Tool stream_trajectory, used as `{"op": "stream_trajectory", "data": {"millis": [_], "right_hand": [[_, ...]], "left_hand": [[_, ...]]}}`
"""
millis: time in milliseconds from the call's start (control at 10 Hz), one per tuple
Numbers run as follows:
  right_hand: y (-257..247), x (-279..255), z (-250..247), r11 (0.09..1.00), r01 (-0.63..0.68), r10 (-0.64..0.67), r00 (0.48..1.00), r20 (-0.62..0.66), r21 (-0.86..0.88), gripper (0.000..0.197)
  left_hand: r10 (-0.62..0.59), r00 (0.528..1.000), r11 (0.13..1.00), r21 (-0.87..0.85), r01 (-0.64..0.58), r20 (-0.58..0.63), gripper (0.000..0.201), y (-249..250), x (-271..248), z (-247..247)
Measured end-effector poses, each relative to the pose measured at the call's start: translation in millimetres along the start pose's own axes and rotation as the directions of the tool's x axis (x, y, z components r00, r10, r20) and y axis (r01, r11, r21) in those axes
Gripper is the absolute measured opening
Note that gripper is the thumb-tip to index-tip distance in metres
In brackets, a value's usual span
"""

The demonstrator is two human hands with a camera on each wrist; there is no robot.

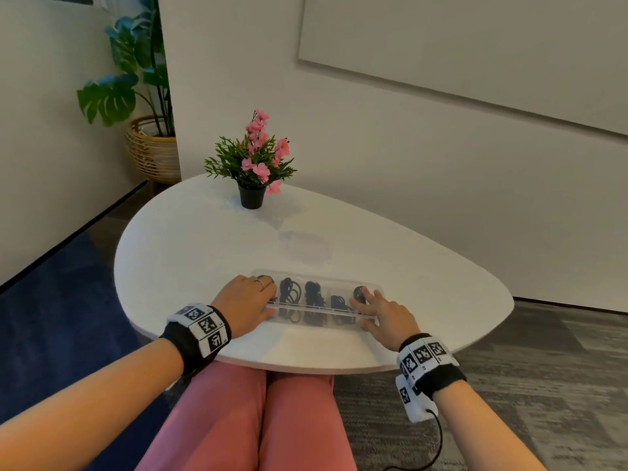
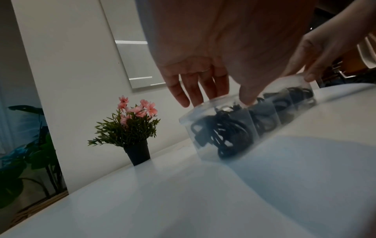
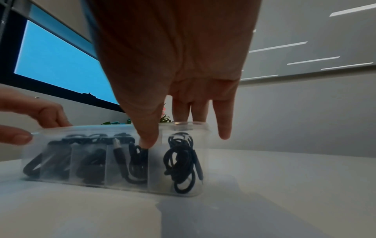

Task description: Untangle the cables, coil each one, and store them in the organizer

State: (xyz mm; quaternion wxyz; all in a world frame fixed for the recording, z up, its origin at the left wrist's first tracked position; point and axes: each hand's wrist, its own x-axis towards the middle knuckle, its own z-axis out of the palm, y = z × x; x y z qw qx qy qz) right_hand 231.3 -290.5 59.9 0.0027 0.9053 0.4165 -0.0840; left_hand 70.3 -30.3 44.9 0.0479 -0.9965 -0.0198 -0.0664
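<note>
While the head view looks down on the white table [image 1: 204, 239], the clear organizer [image 1: 370, 287] lies near the table's front edge, long side along that edge. Its compartments hold dark coiled cables [image 1: 314, 294]. The left hand [image 1: 246, 305] rests over the left end of the organizer, fingers spread and nearly straight, with a ring on one finger. The right hand [image 1: 385, 314] lies on the right end, fingers straight, the thumb at the front wall. A small black pot with pink flowers [image 1: 253, 164] stands near the far edge of the table. A big leafy plant in a woven basket [image 1: 153, 149] stands on the floor past the far left corner.

From the left wrist view, the left hand [image 2: 203, 64] hangs above the organizer [image 2: 203, 153] with straight fingers [image 2: 195, 91] touching its top rim and the thumb on the top. The cables [image 2: 223, 133] fill the nearest compartment. The right hand [image 2: 317, 53] touches the far end. The flower pot [image 2: 138, 151] stands apart, toward the far edge.

From the right wrist view, the right hand [image 3: 179, 56] is stretched open; its fingers [image 3: 199, 111] reach the rim of the organizer [image 3: 156, 185] and the thumb lies against the front wall. A thin black cable [image 3: 181, 161] sits loosely coiled in the nearest compartment. The left hand [image 3: 30, 116] holds the far end between thumb and curled fingers.
</note>
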Motion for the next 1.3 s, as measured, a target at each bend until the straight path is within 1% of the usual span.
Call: {"op": "stream_trajectory", "data": {"millis": [100,200,300,400,500,600,700,800,900,1000,1100,1200,1300], "right_hand": [[-5,-4,0,0.998,0.014,-0.013,1.000,-0.009,0.068,0.052],[-12,-6,0,0.993,-0.001,0.001,1.000,0.001,0.119,0.054],[-15,-8,-5,0.990,-0.022,0.017,0.999,0.033,0.140,0.055],[-14,-10,-7,0.990,-0.019,0.014,0.999,0.036,0.137,0.055],[-15,-13,-1,0.984,-0.075,0.081,0.996,-0.035,0.159,0.058],[-20,-23,9,0.976,-0.062,0.088,0.989,-0.117,0.207,0.056],[-24,-32,18,0.975,-0.022,0.044,0.995,-0.094,0.221,0.054],[-22,-29,19,0.976,-0.034,0.058,0.993,-0.102,0.216,0.053],[-23,-25,19,0.979,-0.058,0.079,0.992,-0.099,0.196,0.051],[-22,-22,17,0.982,-0.069,0.082,0.994,-0.070,0.175,0.050],[-17,-22,12,0.982,-0.060,0.067,0.997,-0.037,0.180,0.051],[-10,-22,13,0.930,-0.030,0.084,0.988,-0.132,0.365,0.049],[0,-41,26,0.895,-0.019,0.187,0.923,-0.336,0.447,0.047]], "left_hand": [[-0.066,0.997,0.998,-0.014,0.065,-0.048,0.052,7,-7,14],[-0.154,0.984,0.979,-0.149,0.141,-0.086,0.052,9,-7,15],[-0.150,0.989,0.971,-0.190,0.146,-0.007,0.035,3,0,5],[-0.097,0.991,0.971,-0.211,0.115,0.095,0.049,-4,-2,0],[-0.136,0.984,0.925,-0.343,0.167,0.113,0.058,-5,-12,3],[-0.209,0.976,0.903,-0.369,0.218,0.065,0.046,-3,-10,4],[-0.233,0.972,0.915,-0.330,0.233,0.039,0.038,1,-6,3],[-0.215,0.976,0.950,-0.229,0.214,0.020,0.035,6,-2,-1],[-0.214,0.977,0.967,-0.144,0.212,0.001,0.031,12,-2,-1],[-0.231,0.973,0.960,-0.167,0.223,-0.026,0.026,17,-3,6],[-0.246,0.969,0.940,-0.244,0.237,-0.007,0.028,15,-3,6],[-0.202,0.979,0.918,-0.350,0.186,-0.007,0.039,7,-8,7],[-0.223,0.969,0.898,-0.410,0.159,-0.111,0.048,-3,-32,21]]}}
